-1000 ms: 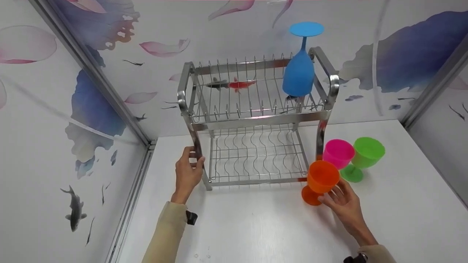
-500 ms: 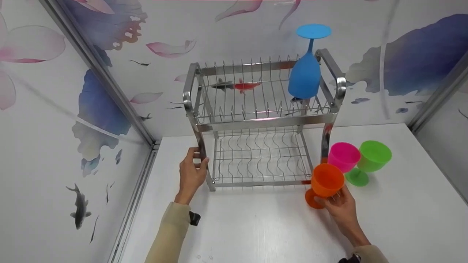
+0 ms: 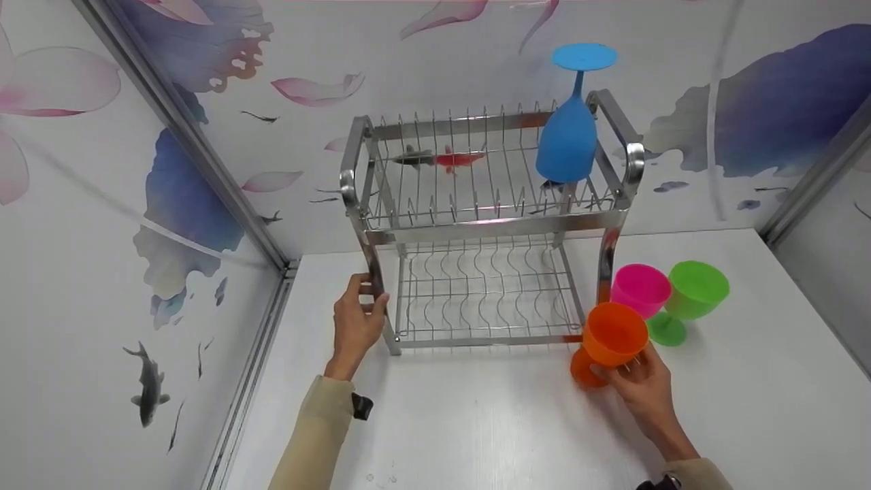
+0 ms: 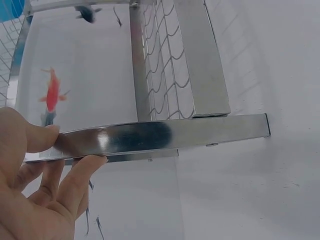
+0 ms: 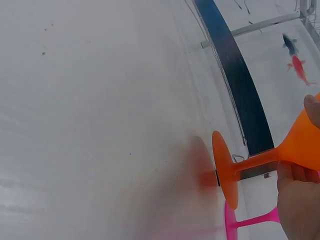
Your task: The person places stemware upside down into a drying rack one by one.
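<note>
My left hand (image 3: 355, 327) grips the front left leg of a two-tier metal dish rack (image 3: 497, 223). In the left wrist view, its thumb lies on one face of the flat metal leg (image 4: 120, 140), with the fingers on the other. On the opposite side, my right hand (image 3: 646, 398) holds an orange plastic goblet (image 3: 616, 333) by the lower bowl, mouth up, beside the rack's front right corner. The right wrist view shows the goblet's round foot (image 5: 226, 170) close to the table, with thumb and fingers on either side of the bowl.
Right behind the orange goblet stand a pink goblet (image 3: 639, 291) and a green goblet (image 3: 697, 289), side by side on the white table (image 3: 463, 415). A blue goblet (image 3: 568, 139) is upside down at the right end of the rack's upper tier. Patterned walls (image 3: 435, 61) enclose the table.
The head view has shifted a little. The orange goblet and my right hand have moved slightly right in the last half second. My left hand keeps its grip on the rack leg.
</note>
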Demonstrator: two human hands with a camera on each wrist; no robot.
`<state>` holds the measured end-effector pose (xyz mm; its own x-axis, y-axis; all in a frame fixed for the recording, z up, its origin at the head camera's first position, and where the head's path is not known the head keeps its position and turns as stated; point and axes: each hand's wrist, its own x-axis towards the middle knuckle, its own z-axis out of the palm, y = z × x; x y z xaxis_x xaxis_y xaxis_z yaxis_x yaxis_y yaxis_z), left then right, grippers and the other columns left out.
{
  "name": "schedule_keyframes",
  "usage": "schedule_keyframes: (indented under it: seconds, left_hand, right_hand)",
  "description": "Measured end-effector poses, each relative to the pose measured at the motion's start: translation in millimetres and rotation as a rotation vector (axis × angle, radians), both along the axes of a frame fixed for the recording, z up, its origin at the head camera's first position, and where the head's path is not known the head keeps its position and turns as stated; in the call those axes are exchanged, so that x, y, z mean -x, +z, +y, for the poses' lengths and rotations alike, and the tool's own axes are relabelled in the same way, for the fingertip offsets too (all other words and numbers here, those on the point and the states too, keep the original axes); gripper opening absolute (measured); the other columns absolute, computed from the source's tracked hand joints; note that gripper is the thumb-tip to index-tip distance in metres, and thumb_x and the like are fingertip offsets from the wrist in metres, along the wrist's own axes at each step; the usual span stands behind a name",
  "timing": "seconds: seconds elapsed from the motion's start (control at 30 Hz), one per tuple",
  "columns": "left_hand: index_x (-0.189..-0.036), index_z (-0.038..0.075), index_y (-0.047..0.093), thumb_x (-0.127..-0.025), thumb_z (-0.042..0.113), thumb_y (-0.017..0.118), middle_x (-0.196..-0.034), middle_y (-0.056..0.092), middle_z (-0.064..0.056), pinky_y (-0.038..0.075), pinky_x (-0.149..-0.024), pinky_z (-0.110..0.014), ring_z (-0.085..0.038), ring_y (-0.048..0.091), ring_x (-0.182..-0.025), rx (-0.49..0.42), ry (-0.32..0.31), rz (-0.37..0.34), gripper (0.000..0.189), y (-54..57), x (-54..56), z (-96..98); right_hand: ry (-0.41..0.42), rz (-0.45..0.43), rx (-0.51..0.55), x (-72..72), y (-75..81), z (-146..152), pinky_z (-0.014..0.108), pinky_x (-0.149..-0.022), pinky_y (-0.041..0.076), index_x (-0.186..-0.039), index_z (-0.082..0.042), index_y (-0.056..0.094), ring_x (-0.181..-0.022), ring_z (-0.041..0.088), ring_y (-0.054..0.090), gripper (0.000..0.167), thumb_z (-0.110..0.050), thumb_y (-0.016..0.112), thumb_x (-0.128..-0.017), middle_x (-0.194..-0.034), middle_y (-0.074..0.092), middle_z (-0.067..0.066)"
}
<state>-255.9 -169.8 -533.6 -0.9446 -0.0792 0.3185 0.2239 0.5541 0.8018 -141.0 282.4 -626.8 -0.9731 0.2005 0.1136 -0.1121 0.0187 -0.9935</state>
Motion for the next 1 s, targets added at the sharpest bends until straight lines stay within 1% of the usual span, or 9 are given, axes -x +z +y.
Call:
schedule_keyframes:
  seconds: [0.27, 0.47, 0.63, 0.8, 1.0]
  left_hand:
    - [-0.141, 0.004, 0.059, -0.1, 0.007, 0.074, -0.119, 0.072, -0.019, 0.068, -0.075, -0.038, -0.032, 0.078, -0.092, -0.038, 0.014, -0.01, 0.044, -0.5, 0.0, 0.5]
    - [-0.143, 0.005, 0.06, -0.1, 0.007, 0.074, -0.122, 0.071, -0.019, 0.068, -0.076, -0.038, -0.032, 0.078, -0.095, -0.048, 0.022, -0.016, 0.045, -2.3, -2.2, 1.9]
    - [-0.144, 0.004, 0.06, -0.099, 0.006, 0.074, -0.124, 0.071, -0.018, 0.069, -0.078, -0.038, -0.032, 0.078, -0.098, -0.07, 0.017, -0.023, 0.047, -2.8, -6.1, 1.5]
    - [-0.144, 0.005, 0.061, -0.099, 0.007, 0.074, -0.13, 0.07, -0.017, 0.068, -0.086, -0.038, -0.031, 0.078, -0.104, -0.073, 0.011, -0.015, 0.047, -1.5, -11.6, -1.2]
    - [-0.144, 0.006, 0.061, -0.099, 0.009, 0.076, -0.138, 0.069, -0.017, 0.066, -0.092, -0.048, -0.035, 0.076, -0.11, -0.029, 0.022, 0.033, 0.048, 7.1, -19.6, -5.8]
  right_hand:
    - [0.008, 0.045, 0.061, -0.6, 10.4, -1, 0.019, -0.109, 0.053, -0.16, -0.006, 0.041, -0.132, 0.006, 0.061, 0.083, 0.016, 0.076, -0.089, -0.149, 0.055, 0.0]
    - [-0.004, 0.032, 0.025, -4.5, 19.6, 1, 0.016, -0.107, 0.053, -0.161, -0.007, 0.041, -0.131, 0.001, 0.06, 0.081, 0.011, 0.077, -0.091, -0.148, 0.055, -0.004]
    - [-0.003, 0.046, 0.007, -8.2, 29.0, 3, 0.016, -0.106, 0.053, -0.161, -0.007, 0.04, -0.131, 0.002, 0.06, 0.082, 0.011, 0.077, -0.091, -0.148, 0.056, -0.004]
    - [0.006, 0.099, -0.019, -11.2, 39.2, 6, 0.015, -0.105, 0.053, -0.16, -0.004, 0.04, -0.131, 0.002, 0.06, 0.081, 0.015, 0.076, -0.09, -0.147, 0.057, -0.004]
    - [0.021, 0.181, -0.04, -13.1, 50.4, 8, 0.016, -0.107, 0.052, -0.157, 0.004, 0.042, -0.13, 0.004, 0.061, 0.083, 0.026, 0.073, -0.084, -0.144, 0.059, 0.0]
